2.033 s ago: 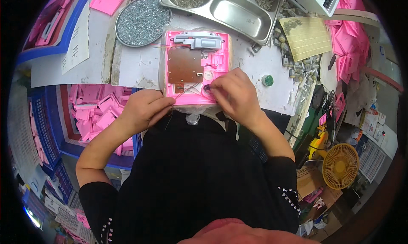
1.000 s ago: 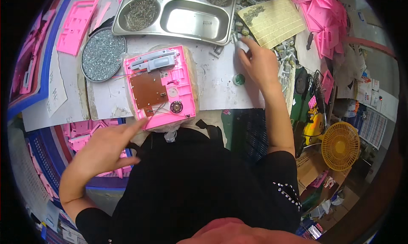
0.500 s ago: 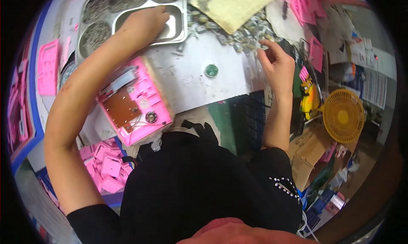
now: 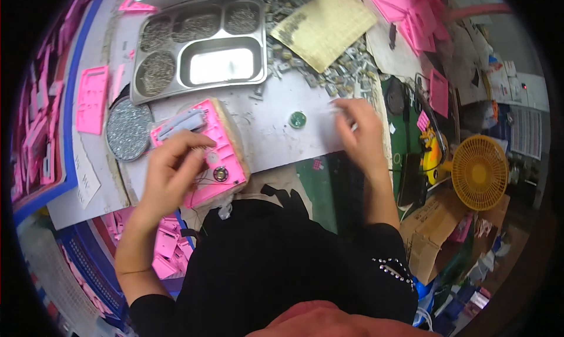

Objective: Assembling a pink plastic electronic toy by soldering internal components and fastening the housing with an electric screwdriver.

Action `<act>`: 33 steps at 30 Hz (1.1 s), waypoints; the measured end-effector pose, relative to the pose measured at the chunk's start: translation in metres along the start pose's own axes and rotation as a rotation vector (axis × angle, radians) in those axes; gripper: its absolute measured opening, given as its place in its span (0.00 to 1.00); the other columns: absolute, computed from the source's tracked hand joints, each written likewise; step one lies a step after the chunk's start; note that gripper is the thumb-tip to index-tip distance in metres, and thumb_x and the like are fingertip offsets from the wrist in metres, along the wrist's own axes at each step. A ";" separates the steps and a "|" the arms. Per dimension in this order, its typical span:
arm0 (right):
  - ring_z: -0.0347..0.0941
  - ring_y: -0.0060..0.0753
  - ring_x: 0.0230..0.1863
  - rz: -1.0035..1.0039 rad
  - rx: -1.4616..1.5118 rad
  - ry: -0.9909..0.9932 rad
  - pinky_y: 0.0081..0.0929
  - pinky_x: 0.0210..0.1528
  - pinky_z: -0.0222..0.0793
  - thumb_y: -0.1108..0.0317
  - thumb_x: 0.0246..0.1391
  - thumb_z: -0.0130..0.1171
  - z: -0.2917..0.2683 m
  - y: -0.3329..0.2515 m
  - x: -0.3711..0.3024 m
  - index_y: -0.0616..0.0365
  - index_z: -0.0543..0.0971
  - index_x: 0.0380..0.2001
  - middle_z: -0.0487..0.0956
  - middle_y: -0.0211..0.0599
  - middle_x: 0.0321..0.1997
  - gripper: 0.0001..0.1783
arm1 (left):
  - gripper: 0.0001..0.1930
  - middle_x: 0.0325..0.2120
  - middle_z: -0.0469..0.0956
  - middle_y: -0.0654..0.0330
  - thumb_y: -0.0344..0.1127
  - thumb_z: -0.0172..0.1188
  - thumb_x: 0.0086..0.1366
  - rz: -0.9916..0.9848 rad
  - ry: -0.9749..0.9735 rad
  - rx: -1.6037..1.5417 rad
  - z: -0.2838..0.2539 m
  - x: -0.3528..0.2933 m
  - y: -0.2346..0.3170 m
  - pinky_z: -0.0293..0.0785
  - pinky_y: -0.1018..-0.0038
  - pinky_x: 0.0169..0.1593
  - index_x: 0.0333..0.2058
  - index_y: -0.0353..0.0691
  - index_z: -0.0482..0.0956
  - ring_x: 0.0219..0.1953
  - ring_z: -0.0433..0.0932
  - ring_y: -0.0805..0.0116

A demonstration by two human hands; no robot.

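My left hand (image 4: 173, 172) is over a pink plastic casing (image 4: 229, 152), its thumb and fingers drawn together. Anything between those fingertips is too small to make out. The casing lies tilted on a padded block, with a grey part (image 4: 182, 122), thin wires and a small round dark component (image 4: 221, 174) in it. My right hand (image 4: 363, 131) is bent above the white tabletop, right of a small round green-filled dish (image 4: 297, 120). Its fingertips are blurred by motion, so what they hold cannot be told. Behind it lies a pile of small metal parts (image 4: 349, 76).
A steel compartment tray (image 4: 264, 73) with small metal pieces stands at the back, beside a round container of silvery bits (image 4: 128, 128). A yellowish pad (image 4: 323, 29) lies on the metal parts. Pink casings (image 4: 405, 14) are heaped back right. A yellow fan (image 4: 479, 171) stands at right.
My left hand has come back from the steel tray to the pink casing. My right hand has moved left and nearer, away from the metal parts. The whole view has shifted slightly.
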State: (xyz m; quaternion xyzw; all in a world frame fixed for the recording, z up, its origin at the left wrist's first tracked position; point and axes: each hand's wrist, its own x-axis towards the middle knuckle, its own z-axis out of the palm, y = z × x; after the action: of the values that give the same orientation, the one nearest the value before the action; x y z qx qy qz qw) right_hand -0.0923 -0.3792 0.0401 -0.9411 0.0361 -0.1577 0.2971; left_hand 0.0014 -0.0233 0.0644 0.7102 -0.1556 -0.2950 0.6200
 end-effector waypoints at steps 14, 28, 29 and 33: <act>0.79 0.48 0.31 -0.394 0.475 -0.447 0.40 0.31 0.75 0.72 0.54 0.65 0.068 -0.116 0.013 0.56 0.81 0.45 0.79 0.40 0.33 0.14 | 0.05 0.30 0.78 0.60 0.25 0.61 0.68 0.172 0.203 0.063 0.030 -0.047 -0.032 0.69 0.80 0.31 0.39 0.30 0.82 0.28 0.74 0.77; 0.78 0.48 0.35 -0.534 0.482 -0.545 0.35 0.37 0.76 0.77 0.49 0.69 0.056 -0.110 -0.005 0.62 0.80 0.49 0.81 0.45 0.39 0.21 | 0.08 0.29 0.79 0.66 0.32 0.63 0.70 -0.111 -0.012 -0.222 0.026 -0.068 -0.047 0.69 0.83 0.30 0.42 0.34 0.81 0.27 0.75 0.84; 0.79 0.45 0.35 -0.504 0.536 -0.570 0.33 0.38 0.76 0.78 0.50 0.69 0.056 -0.104 -0.006 0.63 0.80 0.49 0.81 0.45 0.41 0.21 | 0.08 0.30 0.80 0.67 0.32 0.64 0.70 -0.080 -0.073 -0.234 0.022 -0.065 -0.047 0.69 0.82 0.30 0.43 0.34 0.81 0.28 0.76 0.85; 0.79 0.28 0.38 -0.056 0.898 -0.569 0.26 0.41 0.75 0.81 0.52 0.67 0.056 -0.065 -0.015 0.67 0.79 0.51 0.83 0.40 0.43 0.21 | 0.12 0.27 0.78 0.62 0.35 0.67 0.65 0.223 -0.011 0.290 0.003 -0.029 -0.024 0.75 0.77 0.32 0.44 0.35 0.82 0.27 0.80 0.69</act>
State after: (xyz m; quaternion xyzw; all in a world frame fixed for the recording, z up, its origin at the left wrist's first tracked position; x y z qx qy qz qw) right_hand -0.0903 -0.2927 0.0300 -0.7274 -0.1422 0.0960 0.6644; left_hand -0.0264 -0.0046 0.0474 0.7690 -0.2778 -0.2029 0.5388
